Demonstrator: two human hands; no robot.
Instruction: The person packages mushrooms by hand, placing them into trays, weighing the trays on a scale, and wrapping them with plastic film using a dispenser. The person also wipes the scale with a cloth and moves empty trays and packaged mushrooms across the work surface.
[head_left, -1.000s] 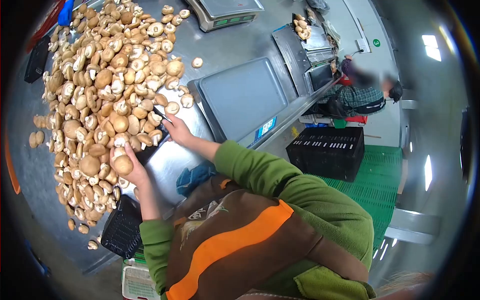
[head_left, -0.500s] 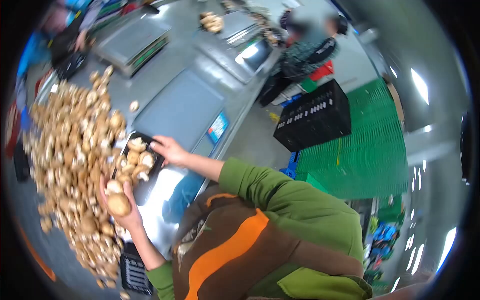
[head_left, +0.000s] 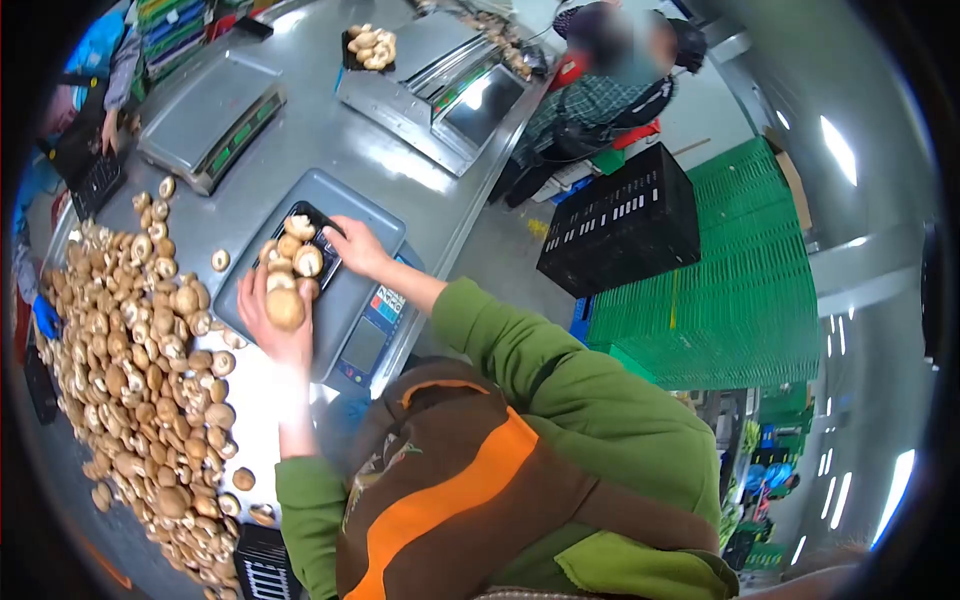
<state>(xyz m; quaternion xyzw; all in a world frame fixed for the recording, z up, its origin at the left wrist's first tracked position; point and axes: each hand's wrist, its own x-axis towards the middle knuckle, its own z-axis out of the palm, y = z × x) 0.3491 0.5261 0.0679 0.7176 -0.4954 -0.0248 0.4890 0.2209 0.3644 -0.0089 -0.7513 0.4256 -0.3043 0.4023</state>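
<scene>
The left hand (head_left: 276, 322) cups a few mushrooms (head_left: 285, 309) beside the black tray (head_left: 327, 262), which the right hand (head_left: 357, 250) grasps by its side rim. The tray, partly filled, is over the grey scale pan (head_left: 368, 203); contact is unclear. A level tray, a light grip and caps eased in from low down should spare bruising; fingers off tray and pan would give a truer reading. Outward, a large mushroom pile (head_left: 150, 400) and a second scale (head_left: 214, 112) share the metal surface (head_left: 310, 125).
</scene>
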